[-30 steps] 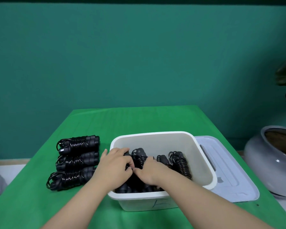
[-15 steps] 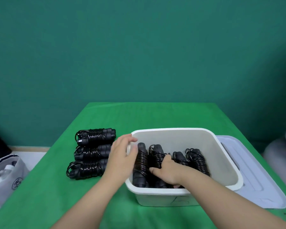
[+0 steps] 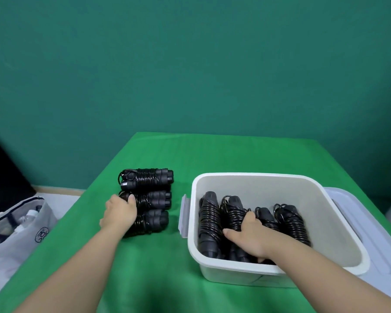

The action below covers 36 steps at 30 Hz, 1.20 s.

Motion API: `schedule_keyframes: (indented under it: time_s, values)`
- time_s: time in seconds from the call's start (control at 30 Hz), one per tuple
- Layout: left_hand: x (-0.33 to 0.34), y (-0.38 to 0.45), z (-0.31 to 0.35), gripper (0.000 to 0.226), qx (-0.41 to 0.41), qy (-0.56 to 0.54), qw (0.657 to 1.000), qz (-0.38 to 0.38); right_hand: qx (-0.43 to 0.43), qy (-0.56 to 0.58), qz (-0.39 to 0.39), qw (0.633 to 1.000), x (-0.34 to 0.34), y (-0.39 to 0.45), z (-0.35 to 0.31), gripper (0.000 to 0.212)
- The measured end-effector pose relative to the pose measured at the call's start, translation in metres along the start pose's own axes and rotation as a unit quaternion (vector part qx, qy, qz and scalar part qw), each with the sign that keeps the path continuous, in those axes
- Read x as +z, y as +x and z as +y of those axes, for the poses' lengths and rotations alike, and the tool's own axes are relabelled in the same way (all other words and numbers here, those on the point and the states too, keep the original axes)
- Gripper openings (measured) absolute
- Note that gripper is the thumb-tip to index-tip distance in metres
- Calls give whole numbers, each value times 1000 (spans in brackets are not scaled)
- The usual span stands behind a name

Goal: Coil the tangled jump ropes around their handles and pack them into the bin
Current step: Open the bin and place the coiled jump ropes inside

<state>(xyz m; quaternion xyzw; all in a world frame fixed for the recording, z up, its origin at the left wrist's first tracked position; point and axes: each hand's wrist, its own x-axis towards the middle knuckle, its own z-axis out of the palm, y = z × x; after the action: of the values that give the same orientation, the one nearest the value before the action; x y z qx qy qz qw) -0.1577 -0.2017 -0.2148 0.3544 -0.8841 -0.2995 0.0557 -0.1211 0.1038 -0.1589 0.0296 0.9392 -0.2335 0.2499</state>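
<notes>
Both hands are engaged: the left hand [image 3: 120, 211] is curled over the near coiled black jump-rope bundles [image 3: 146, 199] stacked on the green cloth-covered table [image 3: 167, 279] at nine o'clock of the white rectangular plastic bin [image 3: 339, 224], while the right hand [image 3: 250, 237] is pressed with bent fingers onto the packed rope bundles [image 3: 209, 224] inside it. If a bundle is lifted by its loose coils rather than its handles, unwinding is likely, and a snag on the bin's rim could be caused.

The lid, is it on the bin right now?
No, the lid lies flat on the table beside the open bin, which shows coiled ropes inside.
</notes>
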Motion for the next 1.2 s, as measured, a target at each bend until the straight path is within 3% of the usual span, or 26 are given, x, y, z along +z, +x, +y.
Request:
schedule_keyframes:
  time_s: [0.17, 0.3, 0.63, 1.03, 1.2]
  values:
    - [-2, 33, -11, 66, -31, 19, 996, -80, -1, -1, 2, 1000, 2, 4, 2, 84]
    - [-1, 39, -17, 69, -36, -40, 992, -113, -3, 0, 2, 1000, 2, 6, 3, 84]
    - [-6, 4, -34, 36, 41, -55, 998, -8, -6, 31, 3, 999, 3, 8, 4, 80]
    - [-28, -41, -59, 35, 76, -35, 997, 0, -12, 44, 22, 999, 4, 6, 5, 86]
    - [-56, -54, -44, 36, 113, -67, 991, 38, -39, 65, 36, 996, 3, 4, 9, 68]
